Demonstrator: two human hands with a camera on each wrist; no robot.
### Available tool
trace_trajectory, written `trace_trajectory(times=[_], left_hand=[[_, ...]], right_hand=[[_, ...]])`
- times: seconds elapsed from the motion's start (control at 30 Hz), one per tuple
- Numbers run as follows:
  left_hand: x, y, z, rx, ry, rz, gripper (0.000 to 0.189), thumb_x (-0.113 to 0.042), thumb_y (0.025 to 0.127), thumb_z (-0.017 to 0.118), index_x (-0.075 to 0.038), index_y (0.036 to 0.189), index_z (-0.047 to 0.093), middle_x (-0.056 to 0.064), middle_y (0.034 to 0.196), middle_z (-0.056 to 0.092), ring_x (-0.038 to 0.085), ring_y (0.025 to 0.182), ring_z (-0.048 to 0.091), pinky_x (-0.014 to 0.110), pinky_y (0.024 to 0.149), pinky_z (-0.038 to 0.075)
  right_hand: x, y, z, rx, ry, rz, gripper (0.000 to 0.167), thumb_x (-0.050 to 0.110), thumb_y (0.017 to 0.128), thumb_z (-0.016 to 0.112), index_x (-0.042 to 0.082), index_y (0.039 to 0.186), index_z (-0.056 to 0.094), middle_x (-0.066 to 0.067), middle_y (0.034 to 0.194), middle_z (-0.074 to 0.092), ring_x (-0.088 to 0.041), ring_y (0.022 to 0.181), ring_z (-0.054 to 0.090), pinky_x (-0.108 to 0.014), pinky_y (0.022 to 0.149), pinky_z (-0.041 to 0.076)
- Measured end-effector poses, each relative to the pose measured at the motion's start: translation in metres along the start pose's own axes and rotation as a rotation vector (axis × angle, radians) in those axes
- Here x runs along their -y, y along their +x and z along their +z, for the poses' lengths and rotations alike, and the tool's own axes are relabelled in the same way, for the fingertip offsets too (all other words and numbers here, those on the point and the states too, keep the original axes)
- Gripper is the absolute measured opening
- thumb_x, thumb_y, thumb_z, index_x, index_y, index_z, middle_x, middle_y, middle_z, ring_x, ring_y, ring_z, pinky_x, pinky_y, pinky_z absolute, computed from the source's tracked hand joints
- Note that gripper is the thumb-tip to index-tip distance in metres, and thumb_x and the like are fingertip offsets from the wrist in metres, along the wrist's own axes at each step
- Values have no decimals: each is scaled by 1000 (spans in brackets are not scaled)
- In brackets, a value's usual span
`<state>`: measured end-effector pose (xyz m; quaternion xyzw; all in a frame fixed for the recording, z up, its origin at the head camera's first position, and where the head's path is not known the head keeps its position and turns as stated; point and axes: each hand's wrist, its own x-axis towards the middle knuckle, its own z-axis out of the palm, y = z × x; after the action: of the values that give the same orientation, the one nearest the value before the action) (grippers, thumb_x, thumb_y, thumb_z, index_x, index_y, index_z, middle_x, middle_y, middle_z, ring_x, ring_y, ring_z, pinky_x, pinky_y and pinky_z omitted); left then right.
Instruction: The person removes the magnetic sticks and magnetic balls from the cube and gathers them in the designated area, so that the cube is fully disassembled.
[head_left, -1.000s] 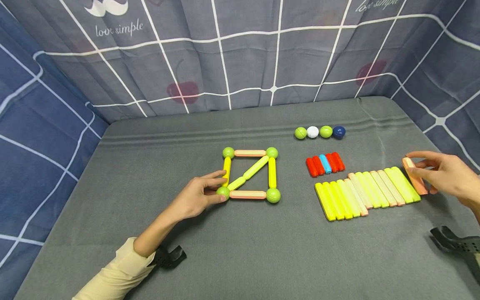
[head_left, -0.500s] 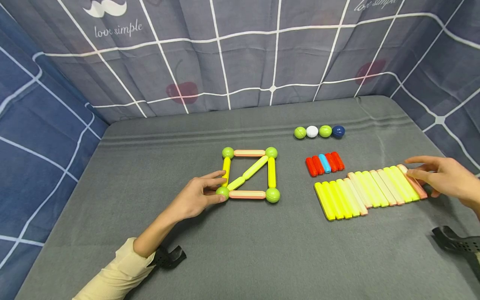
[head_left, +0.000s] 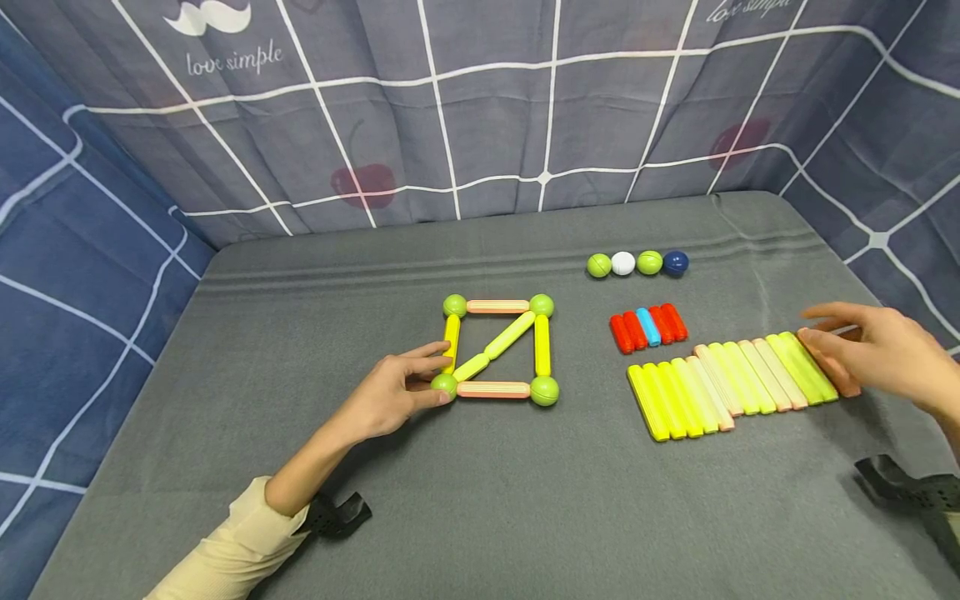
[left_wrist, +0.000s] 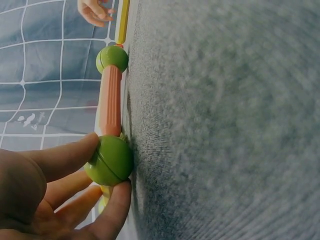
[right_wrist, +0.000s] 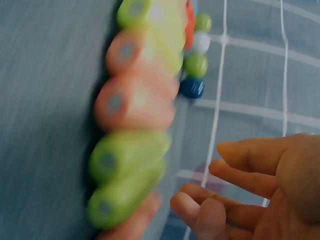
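On the grey cloth lies a square of yellow and pinkish-orange rods (head_left: 493, 389) with green balls at its corners and a yellow diagonal. My left hand (head_left: 392, 393) pinches the near-left corner ball (head_left: 444, 385) between thumb and fingers; the left wrist view shows that ball (left_wrist: 111, 161) close up. At the right, my right hand (head_left: 881, 350) hovers over the end of a row of rods (head_left: 716, 392), partly covering the last orange rod (head_left: 843, 382). In the right wrist view its bent fingers (right_wrist: 245, 157) hold nothing and stand apart from the blurred rods (right_wrist: 137, 107).
Behind the long rods lie short red rods (head_left: 673, 322) with one blue rod (head_left: 648, 327) among them. Farther back stands a line of balls: green (head_left: 598, 266), white (head_left: 622, 263), another green and dark blue (head_left: 677, 263). A checked curtain (head_left: 495, 117) encloses the table's back and sides.
My right hand set the orange rod against the end of the row, then let go and lifted slightly off it. The left hand has stayed on the corner ball.
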<state>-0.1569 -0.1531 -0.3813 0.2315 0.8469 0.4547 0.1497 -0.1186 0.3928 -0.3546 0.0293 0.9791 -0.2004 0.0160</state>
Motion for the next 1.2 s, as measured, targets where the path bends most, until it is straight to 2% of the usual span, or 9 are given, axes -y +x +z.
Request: trace_trajectory(times=[0.1, 0.27, 0.3, 0.4, 0.5, 0.63, 0.83, 1.03, 1.2], left_hand=[[-1, 0, 0, -1, -10, -3, 50, -3, 87, 74, 5, 133, 58, 15, 152, 39, 29, 120, 58, 32, 89, 51], [-1, 0, 0, 0, -14, -7, 50, -3, 87, 74, 5, 133, 58, 15, 153, 39, 29, 119, 59, 32, 88, 52], [-1, 0, 0, 0, -14, -8, 50, -3, 87, 74, 5, 133, 58, 15, 153, 39, 29, 119, 59, 32, 89, 52], [-1, 0, 1, 0, -16, -7, 49, -3, 88, 74, 5, 133, 58, 15, 153, 39, 29, 120, 58, 32, 89, 51], [-1, 0, 1, 0, -21, -4, 48, -3, 88, 74, 5, 133, 58, 15, 153, 39, 31, 126, 53, 34, 91, 50], [-2, -1, 1, 4, -20, 2, 47, -3, 89, 72, 5, 133, 58, 15, 153, 39, 33, 133, 45, 38, 95, 48], [-3, -2, 0, -1, 0, -4, 40, -5, 90, 72, 4, 128, 63, 12, 153, 40, 31, 136, 42, 40, 95, 48], [-4, -3, 0, -4, 28, -7, 37, -8, 90, 73, 0, 125, 67, 9, 153, 40, 30, 139, 37, 45, 98, 45], [-4, -3, -1, -3, 33, -9, 37, -8, 90, 73, 0, 125, 67, 9, 153, 40, 30, 139, 37, 46, 99, 45]], right_hand=[[26, -2, 2, -10, 4, -85, 40, 23, 97, 64, -8, 123, 59, -33, 110, 61, -38, 81, 64, -39, 56, 48], [76, -6, 14, -18, 76, -294, 30, 16, 92, 71, 3, 119, 68, -14, 110, 68, -12, 87, 64, -28, 65, 48], [87, -8, 18, -5, 103, -331, 29, 15, 92, 71, 5, 119, 68, -10, 102, 71, -9, 88, 63, -27, 68, 48], [118, -10, 29, 55, 208, -423, 26, 14, 93, 70, 9, 118, 68, -4, 99, 70, -6, 84, 64, -25, 69, 51], [146, -10, 41, 156, 332, -441, 26, 15, 94, 70, 10, 119, 66, -5, 99, 68, -11, 85, 65, -28, 60, 51], [173, -6, 60, 246, 417, -475, 28, 12, 92, 71, 8, 119, 66, -8, 107, 64, -14, 90, 65, -31, 60, 54], [198, -3, 82, 354, 437, -514, 30, 12, 92, 71, 10, 121, 65, -3, 108, 64, -15, 91, 65, -31, 59, 54], [211, 1, 98, 324, 337, -604, 23, 12, 90, 73, 14, 113, 69, 6, 98, 61, -9, 85, 62, -29, 71, 50], [221, 3, 106, 263, 257, -577, 21, 16, 87, 77, 15, 107, 72, 7, 89, 56, -7, 78, 55, -29, 68, 46]])
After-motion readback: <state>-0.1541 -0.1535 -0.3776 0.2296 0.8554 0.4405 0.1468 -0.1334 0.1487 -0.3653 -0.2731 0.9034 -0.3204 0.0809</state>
